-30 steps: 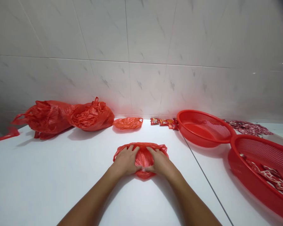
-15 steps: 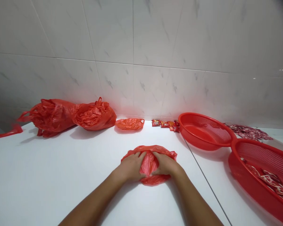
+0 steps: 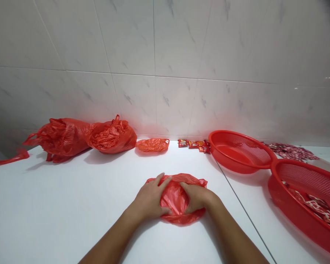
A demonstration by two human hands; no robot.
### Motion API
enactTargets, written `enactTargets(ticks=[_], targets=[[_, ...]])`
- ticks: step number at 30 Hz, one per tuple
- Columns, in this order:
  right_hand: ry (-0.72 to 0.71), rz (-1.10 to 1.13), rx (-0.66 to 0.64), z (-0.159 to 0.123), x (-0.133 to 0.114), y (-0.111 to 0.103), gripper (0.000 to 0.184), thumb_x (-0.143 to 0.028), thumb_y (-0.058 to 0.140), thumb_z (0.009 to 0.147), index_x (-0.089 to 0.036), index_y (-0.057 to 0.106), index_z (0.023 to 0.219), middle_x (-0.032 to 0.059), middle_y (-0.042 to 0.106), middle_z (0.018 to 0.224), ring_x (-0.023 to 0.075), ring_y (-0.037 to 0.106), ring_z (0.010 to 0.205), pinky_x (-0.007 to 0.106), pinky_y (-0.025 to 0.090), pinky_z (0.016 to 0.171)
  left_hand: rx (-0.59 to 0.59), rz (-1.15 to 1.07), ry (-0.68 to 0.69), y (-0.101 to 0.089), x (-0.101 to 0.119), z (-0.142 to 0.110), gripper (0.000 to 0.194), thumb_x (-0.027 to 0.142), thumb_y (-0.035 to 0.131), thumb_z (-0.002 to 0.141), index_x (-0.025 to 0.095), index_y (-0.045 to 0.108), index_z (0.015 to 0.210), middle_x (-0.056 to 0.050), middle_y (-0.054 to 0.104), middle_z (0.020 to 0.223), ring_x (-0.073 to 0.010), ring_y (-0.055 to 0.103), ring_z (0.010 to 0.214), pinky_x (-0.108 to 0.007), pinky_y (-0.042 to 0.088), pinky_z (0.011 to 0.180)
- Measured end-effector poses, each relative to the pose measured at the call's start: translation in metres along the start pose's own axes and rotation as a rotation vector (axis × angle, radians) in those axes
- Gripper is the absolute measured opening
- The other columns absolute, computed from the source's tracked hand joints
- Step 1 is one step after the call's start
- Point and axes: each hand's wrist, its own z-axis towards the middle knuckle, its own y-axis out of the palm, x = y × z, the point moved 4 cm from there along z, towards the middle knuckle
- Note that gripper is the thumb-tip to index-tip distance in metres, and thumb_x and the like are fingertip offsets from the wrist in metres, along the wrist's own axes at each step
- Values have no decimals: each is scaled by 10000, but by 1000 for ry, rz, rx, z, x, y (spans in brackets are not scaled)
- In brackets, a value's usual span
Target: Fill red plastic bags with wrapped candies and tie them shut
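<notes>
A crumpled red plastic bag lies on the white table in front of me. My left hand presses on its left side with fingers curled over the plastic. My right hand grips its right side, fingers folded into the bag. Both hands bunch the bag between them, and what is inside the bag is hidden.
Two stuffed red bags and a small flat red bag lie along the tiled wall. Several small red packets sit beside an empty red basket. A second red basket at right holds patterned packets; more packets lie behind.
The bag and both hands have shifted slightly to the right. The bag is bunched tighter, with my right fingers folded deeper into it.
</notes>
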Motion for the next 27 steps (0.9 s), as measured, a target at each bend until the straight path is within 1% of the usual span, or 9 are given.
enactTargets(ticks=[3, 6, 8, 10, 14, 18, 20, 24, 27], targets=[[-18, 1, 1, 0, -9, 3, 1337, -473, 919, 603, -229, 217, 1714, 163, 609, 1512, 413, 605, 1323, 505, 524, 1033, -30, -32, 19, -1, -11, 3, 1158, 534, 850, 655, 263, 359, 1669, -138, 363, 1715, -411, 391, 1534, -539, 375, 1244], [-34, 2, 9, 2, -10, 5, 1321, -520, 888, 660, -273, 150, 1728, 154, 558, 1567, 408, 597, 1340, 509, 518, 1043, -5, -81, 23, 0, -16, 2, 1201, 487, 865, 644, 271, 310, 1687, -137, 166, 1785, -428, 300, 1583, -543, 360, 1256], [-25, 5, 16, 4, -7, 6, 1391, -515, 909, 643, -282, 76, 1733, 157, 552, 1569, 399, 607, 1329, 500, 520, 1040, 32, -128, 68, 0, -16, 0, 1183, 397, 868, 634, 343, 313, 1677, -88, 136, 1794, -418, 309, 1580, -528, 391, 1238], [-41, 19, 33, 7, -5, 5, 1420, -482, 933, 617, -285, 76, 1731, 152, 568, 1551, 384, 623, 1309, 481, 527, 1031, 52, -152, 130, 0, -15, -2, 1109, 362, 863, 639, 395, 381, 1637, -48, 252, 1761, -397, 367, 1547, -521, 406, 1226], [-53, 32, 72, 6, -14, 6, 1386, -427, 948, 587, -262, 165, 1719, 142, 590, 1535, 367, 642, 1284, 445, 533, 1033, 20, -139, 161, 2, -15, -2, 1083, 421, 869, 649, 346, 419, 1631, -57, 398, 1705, -403, 378, 1527, -557, 343, 1261], [94, -104, 87, -21, -33, 20, 1182, -435, 799, 785, -180, 133, 1728, 198, 639, 1461, 391, 678, 1224, 492, 544, 1002, -17, -152, 142, 2, -17, -4, 1110, 453, 867, 643, 307, 414, 1645, -37, 493, 1654, -403, 383, 1496, -535, 370, 1248], [92, -133, 129, -43, -42, 30, 1002, -384, 715, 849, -236, 235, 1716, 184, 519, 1598, 388, 626, 1328, 496, 520, 1058, -37, -168, 140, 2, -17, -5, 1111, 465, 872, 634, 311, 427, 1640, -23, 499, 1652, -403, 371, 1493, -533, 374, 1243], [26, -106, 324, -72, -40, 44, 846, -340, 691, 834, -342, 425, 1638, 33, 151, 1792, 335, 439, 1526, 437, 473, 1154, -63, -164, 152, 4, -18, -6, 1124, 512, 890, 613, 331, 444, 1629, -27, 448, 1690, -427, 322, 1523, -578, 332, 1255], [133, -69, 394, -67, -14, 52, 862, -434, 728, 801, -288, 477, 1612, 41, 112, 1797, 364, 264, 1608, 469, 399, 1236, -70, -155, 170, 6, -19, -5, 1123, 520, 898, 602, 336, 458, 1619, -36, 433, 1699, -440, 317, 1534, -599, 327, 1253]])
